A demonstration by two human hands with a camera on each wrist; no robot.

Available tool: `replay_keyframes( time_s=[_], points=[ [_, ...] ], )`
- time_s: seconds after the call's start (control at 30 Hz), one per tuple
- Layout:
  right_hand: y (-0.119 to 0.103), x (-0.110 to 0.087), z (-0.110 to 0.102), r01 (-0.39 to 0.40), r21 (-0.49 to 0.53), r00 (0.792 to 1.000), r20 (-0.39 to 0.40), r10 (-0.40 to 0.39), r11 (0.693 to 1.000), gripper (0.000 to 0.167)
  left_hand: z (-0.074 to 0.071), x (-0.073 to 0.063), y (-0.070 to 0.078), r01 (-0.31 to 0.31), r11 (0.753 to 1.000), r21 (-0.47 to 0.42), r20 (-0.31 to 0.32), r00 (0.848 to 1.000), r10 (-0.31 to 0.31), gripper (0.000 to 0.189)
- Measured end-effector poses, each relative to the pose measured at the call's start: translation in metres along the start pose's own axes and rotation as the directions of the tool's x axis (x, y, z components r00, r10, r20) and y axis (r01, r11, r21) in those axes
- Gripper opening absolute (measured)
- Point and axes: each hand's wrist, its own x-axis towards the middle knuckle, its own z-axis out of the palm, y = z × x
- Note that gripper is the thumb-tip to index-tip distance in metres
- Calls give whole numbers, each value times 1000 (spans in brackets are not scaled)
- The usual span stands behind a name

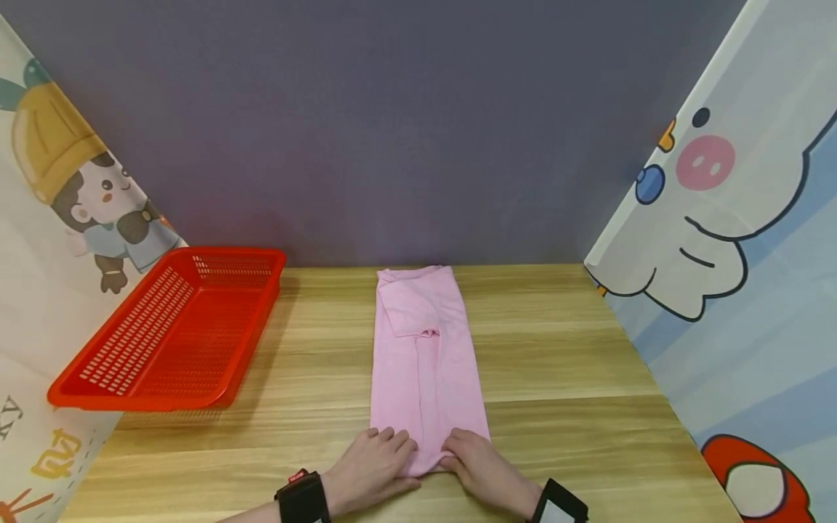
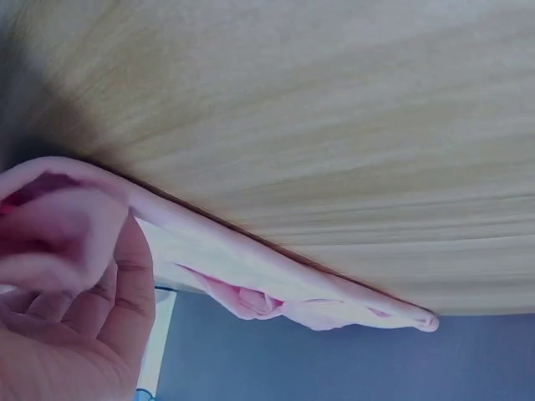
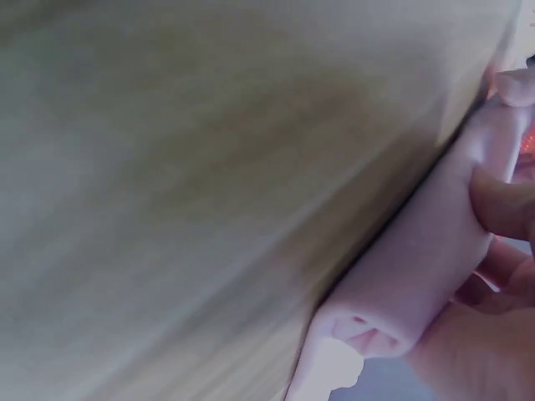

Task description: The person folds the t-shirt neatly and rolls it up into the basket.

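Note:
A pink T-shirt lies folded into a long strip on the wooden table, one short sleeve laid across its far half. At the strip's near end my left hand grips the left corner. There the cloth curls over in a thick fold beside the fingers. My right hand pinches the right side of the same end, its thumb on the near face of the turned-up edge. In the right wrist view this edge forms a rounded, layered roll close along the tabletop.
To the left stands a red plastic basket with perforated walls. A dark grey panel rises behind the table. Cartoon-printed sheets flank both sides, including the right sheet. Each wrist wears a black strapped device.

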Motion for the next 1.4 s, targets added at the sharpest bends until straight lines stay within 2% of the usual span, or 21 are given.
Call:
replay_keyframes(
  time_s=[0.13, 0.2, 0.27, 0.37, 0.47, 0.53, 0.63, 0.8, 0.97, 1.07, 1.17, 1.23, 1.4],
  points=[
    [-1, 3, -4, -39, 66, 999, 37, 37, 997, 17, 0, 1, 1, -3, 997, 72, -8, 1000, 3, 31],
    [-2, 3, -5, -49, 25, 998, 41, 48, 999, 16, 0, 2, 2, 13, 996, 88, -9, 1000, -12, 30],
    [-4, 2, -5, -68, -65, 996, 51, 72, 996, 14, 0, 2, 3, 35, 996, 78, -3, 999, -35, 31],
    [-9, -3, -7, -101, -224, 989, 80, 122, 969, 20, 0, 4, 2, 77, 997, 16, 36, 996, -78, 31],
    [-12, -8, -7, -132, -332, 980, 98, 173, 934, 31, 1, 6, 1, 118, 991, -70, 92, 990, -111, 31],
    [-13, -11, -5, -131, -372, 983, 74, 170, 919, 30, 1, 7, -1, 145, 981, -133, 120, 984, -129, 31],
    [-11, -12, -2, -119, -411, 992, -8, 127, 904, 20, 1, 7, -3, 173, 962, -210, 145, 979, -144, 32],
    [-5, -12, -1, -78, -377, 994, -97, 44, 923, 19, 3, 6, -5, 209, 941, -266, 186, 969, -163, 35],
    [-2, -10, -6, -37, -324, 997, -79, 12, 945, 22, 2, 6, -6, 218, 945, -245, 203, 964, -170, 37],
    [-3, -10, -9, -54, -305, 998, -55, 39, 951, 17, 2, 6, -6, 212, 950, -228, 202, 965, -167, 38],
    [-3, -10, -11, -73, -306, 997, -45, 62, 949, 24, 2, 5, -6, 206, 955, -212, 199, 966, -164, 38],
    [-3, -10, -10, -74, -319, 997, -55, 60, 945, 28, 1, 6, -6, 205, 957, -205, 200, 966, -164, 38],
    [1, -9, -7, -38, -332, 994, -113, 0, 942, 13, -1, 6, -6, 223, 950, -216, 231, 958, -173, 37]
  ],
)
